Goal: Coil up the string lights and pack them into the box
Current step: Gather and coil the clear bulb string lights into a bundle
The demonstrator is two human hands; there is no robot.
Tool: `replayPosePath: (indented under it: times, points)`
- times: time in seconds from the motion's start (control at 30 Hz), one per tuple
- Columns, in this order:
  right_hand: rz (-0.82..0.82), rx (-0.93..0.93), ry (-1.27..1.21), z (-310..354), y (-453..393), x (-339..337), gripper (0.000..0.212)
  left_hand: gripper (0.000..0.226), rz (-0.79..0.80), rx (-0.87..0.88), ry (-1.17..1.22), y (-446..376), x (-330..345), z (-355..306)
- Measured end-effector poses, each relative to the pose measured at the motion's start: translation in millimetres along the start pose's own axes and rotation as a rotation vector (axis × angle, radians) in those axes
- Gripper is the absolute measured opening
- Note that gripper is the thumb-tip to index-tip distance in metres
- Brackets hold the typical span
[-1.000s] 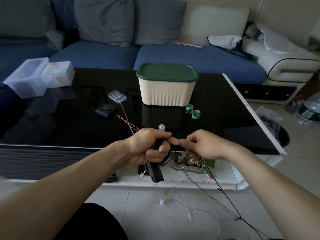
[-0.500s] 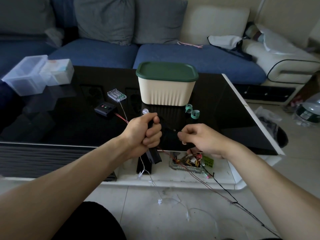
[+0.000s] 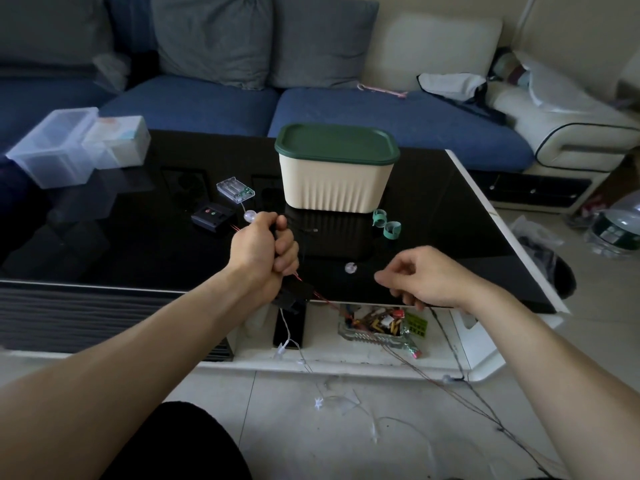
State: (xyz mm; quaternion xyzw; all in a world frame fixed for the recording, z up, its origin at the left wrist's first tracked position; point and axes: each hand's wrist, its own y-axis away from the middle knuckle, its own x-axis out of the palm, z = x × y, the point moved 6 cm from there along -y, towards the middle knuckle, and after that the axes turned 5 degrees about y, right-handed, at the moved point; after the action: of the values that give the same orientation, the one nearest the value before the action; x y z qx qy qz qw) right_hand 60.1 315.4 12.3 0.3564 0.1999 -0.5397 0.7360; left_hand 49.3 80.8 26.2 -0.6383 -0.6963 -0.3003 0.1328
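My left hand (image 3: 266, 249) grips a black battery pack (image 3: 292, 294) with dark string-light wire wound on it; a clear round bulb (image 3: 249, 215) sticks out above my fist. My right hand (image 3: 420, 277) pinches the thin dark wire, which stretches back toward the left hand with another bulb (image 3: 349, 268) on it. The rest of the string lights (image 3: 460, 393) trails over the table edge onto the floor. The cream box with a green lid (image 3: 336, 168) stands shut on the black table (image 3: 446, 233), behind both hands.
A clear battery case (image 3: 235, 189) and a black switch box (image 3: 213, 216) lie left of the cream box. Two green ties (image 3: 386, 225) lie to its right. Clear plastic tubs (image 3: 76, 147) sit far left. A glass tray (image 3: 375, 325) sits on the lower shelf. A white light string (image 3: 346, 403) lies on the floor.
My left hand has moved up and away over the table with the pack. My right hand has drawn off to the right, pulling the wire out between them.
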Motion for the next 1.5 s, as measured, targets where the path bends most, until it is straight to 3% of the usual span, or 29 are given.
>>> replayPosePath:
  times: [0.1, 0.2, 0.3, 0.4, 0.53, 0.7, 0.93, 1.03, 1.27, 1.37, 1.5]
  points:
    - [0.098, 0.079, 0.113, -10, 5, 0, 0.034, 0.034, -0.064, 0.032, -0.010, 0, -4, -4]
    - [-0.021, 0.060, 0.178, -9, 6, -11, 0.035, 0.036, -0.064, 0.007, -0.039, 1, -2, 0]
    - [-0.071, -0.024, 0.214, 1, 6, -12, 0.023, 0.035, -0.071, -0.012, -0.021, 1, -1, 1]
    - [-0.004, -0.110, 0.195, 15, 9, -2, 0.003, 0.036, -0.054, -0.036, 0.024, 1, 2, 1]
    - [0.137, -0.222, 0.243, 40, 17, 19, 0.002, 0.029, 0.081, -0.067, -0.007, 5, 15, 1]
    - [0.228, -0.368, 0.183, 68, 31, 34, 0.004, 0.016, 0.311, -0.235, -0.121, 16, 29, 15]
    - [0.076, -0.462, -0.001, 74, 34, 15, 0.002, 0.065, 0.586, -0.469, -0.364, 39, 32, 49]
    - [-0.046, -0.431, 0.017, 63, 27, 7, 0.004, 0.056, 0.673, -0.485, -0.477, 46, 34, 53]
    - [-0.199, -0.382, -0.022, 51, 21, -5, 0.054, 0.048, 0.706, -0.421, -0.567, 43, 36, 52]
    - [-0.111, -0.372, -0.060, 48, 17, 2, 0.055, 0.044, 0.705, -0.424, -0.617, 43, 34, 53]
    - [0.019, -0.374, -0.137, 41, 14, 7, 0.037, 0.050, 0.688, -0.442, -0.604, 46, 32, 54]
